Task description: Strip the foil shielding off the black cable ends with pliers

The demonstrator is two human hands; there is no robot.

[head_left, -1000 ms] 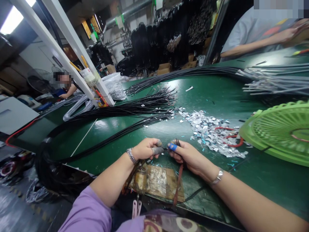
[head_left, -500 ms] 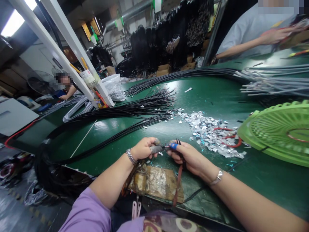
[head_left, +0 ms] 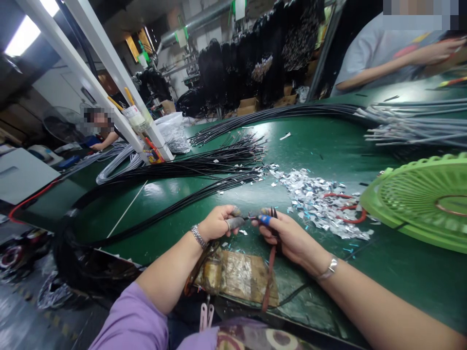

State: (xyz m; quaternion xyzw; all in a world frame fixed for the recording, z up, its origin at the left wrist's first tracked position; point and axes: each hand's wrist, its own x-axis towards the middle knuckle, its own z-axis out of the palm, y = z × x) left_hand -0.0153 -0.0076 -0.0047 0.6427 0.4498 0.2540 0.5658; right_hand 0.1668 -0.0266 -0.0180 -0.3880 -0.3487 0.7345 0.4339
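My left hand (head_left: pixel 222 223), its thumb and finger in grey coverings, is closed on a thin black cable (head_left: pixel 245 218) near the cable's end. Facing it, my right hand (head_left: pixel 279 231) pinches at the stripped end with a blue-wrapped fingertip. A dark tool with two pointed tips (head_left: pixel 273 212) is also held in this right hand, the tips sticking up past the fingers. Its kind is hard to make out. A reddish-brown strip (head_left: pixel 269 279) hangs below that hand. Beneath both hands lies a worn taped cardboard pad (head_left: pixel 239 277) at the table's edge.
Bundles of black cables (head_left: pixel 204 158) lie across the green table (head_left: pixel 189 199). Foil scraps (head_left: pixel 314 199) are piled near a green fan (head_left: pixel 416 199) and a red-handled tool (head_left: pixel 359 216). Grey cables (head_left: pixel 412 126) lie at right, near a co-worker (head_left: pixel 386 53). White posts (head_left: pixel 120 87) rise left.
My right hand has shifted slightly to the right, widening the gap to my left hand, so more of the cable end shows. The co-worker's hands at right have moved.
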